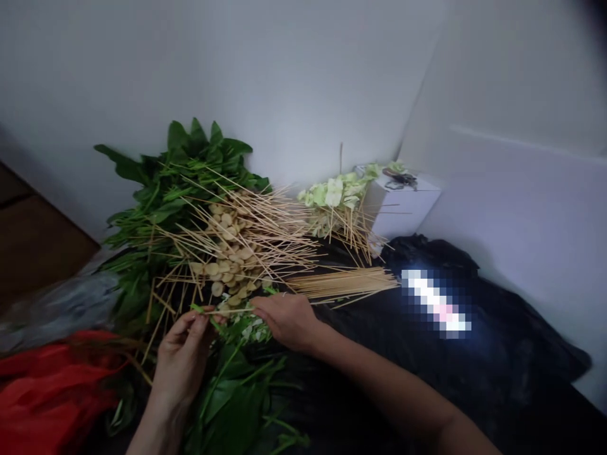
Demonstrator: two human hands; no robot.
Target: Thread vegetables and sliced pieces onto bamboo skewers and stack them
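Observation:
My right hand (287,319) is closed on a thin wooden skewer (234,310) that points left. At its other end, my left hand (186,338) pinches a green vegetable stem (198,308) against the skewer. Below my hands lie loose leafy greens (232,392). Just beyond them rest several skewers threaded with pale round slices (232,259). A bundle of bare skewers (346,282) lies to the right of these. Skewered leafy greens (190,164) are heaped at the back left.
Skewers with pale green leaf pieces (334,193) lean by a white box (403,205) near the wall. Black plastic sheeting (379,360) covers the surface at right. A red bag (52,385) and clear plastic (71,303) lie at left. A pixelated bright patch covers something at right.

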